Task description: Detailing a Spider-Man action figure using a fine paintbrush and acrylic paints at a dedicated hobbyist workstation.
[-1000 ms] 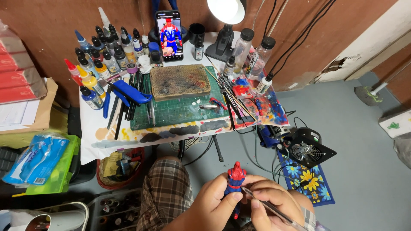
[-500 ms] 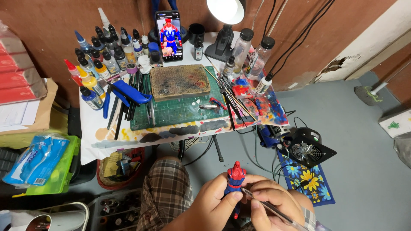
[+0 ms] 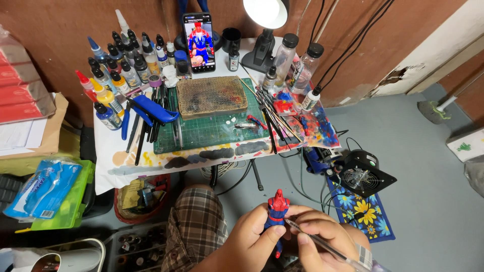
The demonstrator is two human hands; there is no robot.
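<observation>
A person sits before a small cluttered table (image 3: 126,161). Low over their lap, the left hand (image 3: 254,239) is closed around a red and blue figurine (image 3: 277,211), holding it upright. The right hand (image 3: 322,242) pinches a thin paintbrush (image 3: 322,246), its tip touching the figurine's side. On the table, paint bottles (image 3: 121,75) crowd the far left corner, a green cutting mat (image 3: 212,128) fills the middle, and a phone (image 3: 199,42) stands at the far edge.

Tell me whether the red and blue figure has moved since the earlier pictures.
No. The red and blue figure, held in the left hand, stays at the same spot below the green cutting mat and left of the black fan.
</observation>
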